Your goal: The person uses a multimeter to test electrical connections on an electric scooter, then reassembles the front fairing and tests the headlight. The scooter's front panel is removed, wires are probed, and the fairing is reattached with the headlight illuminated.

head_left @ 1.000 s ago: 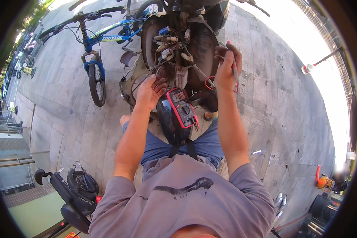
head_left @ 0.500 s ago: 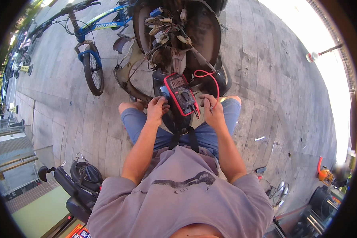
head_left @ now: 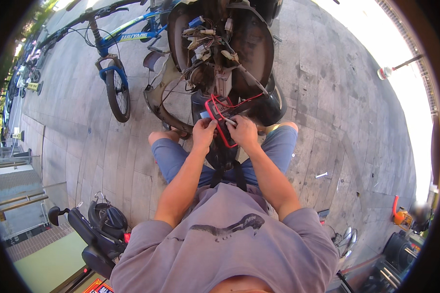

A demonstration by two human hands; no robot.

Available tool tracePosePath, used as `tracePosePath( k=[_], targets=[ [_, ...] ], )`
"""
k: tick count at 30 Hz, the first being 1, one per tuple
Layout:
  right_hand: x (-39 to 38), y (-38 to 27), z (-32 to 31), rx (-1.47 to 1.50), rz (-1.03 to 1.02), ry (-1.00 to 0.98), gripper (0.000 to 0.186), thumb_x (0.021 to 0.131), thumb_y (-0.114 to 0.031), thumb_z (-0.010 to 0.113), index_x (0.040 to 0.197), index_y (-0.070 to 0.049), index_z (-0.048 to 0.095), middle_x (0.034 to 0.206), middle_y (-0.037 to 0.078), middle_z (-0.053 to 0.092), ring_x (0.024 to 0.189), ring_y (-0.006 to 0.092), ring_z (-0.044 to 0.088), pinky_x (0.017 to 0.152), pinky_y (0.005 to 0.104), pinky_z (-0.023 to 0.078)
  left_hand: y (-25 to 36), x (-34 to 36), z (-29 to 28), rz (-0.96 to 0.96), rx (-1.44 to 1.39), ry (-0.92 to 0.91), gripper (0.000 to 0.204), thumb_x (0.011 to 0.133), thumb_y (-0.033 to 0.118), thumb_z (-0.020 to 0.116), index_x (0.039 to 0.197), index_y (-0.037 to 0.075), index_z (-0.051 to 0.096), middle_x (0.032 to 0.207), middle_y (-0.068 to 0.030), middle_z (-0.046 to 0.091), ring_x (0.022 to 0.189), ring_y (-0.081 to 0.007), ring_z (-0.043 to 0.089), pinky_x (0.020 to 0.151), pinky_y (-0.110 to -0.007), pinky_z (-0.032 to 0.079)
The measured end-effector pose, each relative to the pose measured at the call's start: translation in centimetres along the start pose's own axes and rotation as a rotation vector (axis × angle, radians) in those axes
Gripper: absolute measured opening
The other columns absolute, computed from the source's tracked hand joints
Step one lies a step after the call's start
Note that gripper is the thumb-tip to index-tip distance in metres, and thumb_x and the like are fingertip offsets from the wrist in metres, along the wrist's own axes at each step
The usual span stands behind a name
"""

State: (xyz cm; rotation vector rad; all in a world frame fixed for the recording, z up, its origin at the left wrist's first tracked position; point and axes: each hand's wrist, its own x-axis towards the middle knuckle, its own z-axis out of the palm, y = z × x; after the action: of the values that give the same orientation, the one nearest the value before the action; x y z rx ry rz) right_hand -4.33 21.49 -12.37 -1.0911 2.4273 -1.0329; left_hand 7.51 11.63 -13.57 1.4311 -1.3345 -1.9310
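Note:
A red-rimmed multimeter (head_left: pixel 228 141) lies on the dark scooter body between my knees, partly covered by my hands. My right hand (head_left: pixel 244 133) is closed over its right side, with the red test lead (head_left: pixel 220 111) running across the meter's face to my fingers. A short pale piece shows at those fingertips. At the meter's left edge my left hand (head_left: pixel 203 134) is pinched; what it holds, if anything, is hidden. Beyond the meter is the opened scooter front (head_left: pixel 249 41), with bundled wires and a cluster of connectors (head_left: pixel 200 33) exposed.
A blue bicycle (head_left: pixel 127 36) stands on the left. On the paving to the right lies a wrench (head_left: pixel 321 175). A black seat-like part (head_left: pixel 78 224) is at the lower left, and an orange tool (head_left: pixel 401 216) is at the lower right.
Both hands have moved in to the multimeter, the right one leftward over its dial area. The red lead, looped out to the right before, now crosses the meter's face.

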Motion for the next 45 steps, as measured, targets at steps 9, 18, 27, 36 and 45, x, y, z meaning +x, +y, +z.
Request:
tracePosePath(
  k=[9, 18, 27, 36, 45],
  targets=[
    [0.6, -0.1, 0.2, -0.043, 0.033, -0.027, 0.021, 0.078, -0.026, 0.067, 0.085, -0.006, 0.067, 0.08, 0.017, 0.066, 0.077, 0.0371, 0.063, 0.069, 0.0459, 0.049, 0.2, 0.3, 0.7, -0.051, -0.024, 0.011, 0.024, 0.088, 0.012, 0.063, 0.107, 0.0, 0.055, 0.085, -0.0042, 0.063, 0.065, -0.0118, 0.059, 0.056, -0.026, 0.051],
    [0.6, -0.3, 0.3, -0.021, -0.005, -0.008, 0.018, 0.078, -0.022, 0.065, 0.083, -0.005, 0.066, 0.078, 0.019, 0.065, 0.074, 0.0386, 0.062, 0.066, 0.0475, 0.049, 0.0, 0.8, 0.4, -0.059, -0.03, -0.024, 0.019, 0.089, 0.012, 0.062, 0.104, 0.001, 0.057, 0.091, -0.0052, 0.065, 0.072, -0.013, 0.063, 0.058, -0.026, 0.051],
    [0.6, -0.9, 0.2, -0.081, 0.041, -0.047, 0.021, 0.08, -0.026, 0.064, 0.086, -0.006, 0.067, 0.078, 0.02, 0.065, 0.075, 0.0393, 0.063, 0.069, 0.0479, 0.05, -1.1, 1.4, 0.3, -0.016, -0.063, 0.017, 0.028, 0.083, 0.014, 0.068, 0.104, -0.002, 0.06, 0.088, -0.0081, 0.064, 0.072, -0.0149, 0.061, 0.056, -0.028, 0.05],
    [0.5, -0.7, 0.2, -0.082, 0.043, -0.06, 0.021, 0.079, -0.027, 0.063, 0.085, -0.007, 0.066, 0.08, 0.017, 0.066, 0.076, 0.0373, 0.064, 0.069, 0.0463, 0.05, -0.3, 0.8, 0.0, -0.034, -0.148, -0.029, 0.034, 0.083, 0.014, 0.068, 0.11, -0.003, 0.056, 0.086, -0.0067, 0.063, 0.066, -0.0152, 0.061, 0.055, -0.028, 0.052],
    [0.2, -0.5, -2.1, 0.094, -0.184, 0.013, 0.019, 0.077, -0.021, 0.069, 0.087, -0.004, 0.067, 0.077, 0.013, 0.064, 0.066, 0.029, 0.062, 0.063, 0.0369, 0.05, 1.0, 1.2, -6.6, -0.175, -0.375, -0.029, 0.033, 0.085, 0.024, 0.066, 0.108, 0.003, 0.054, 0.09, -0.0074, 0.059, 0.067, -0.0175, 0.06, 0.059, -0.031, 0.054]
  ],
)
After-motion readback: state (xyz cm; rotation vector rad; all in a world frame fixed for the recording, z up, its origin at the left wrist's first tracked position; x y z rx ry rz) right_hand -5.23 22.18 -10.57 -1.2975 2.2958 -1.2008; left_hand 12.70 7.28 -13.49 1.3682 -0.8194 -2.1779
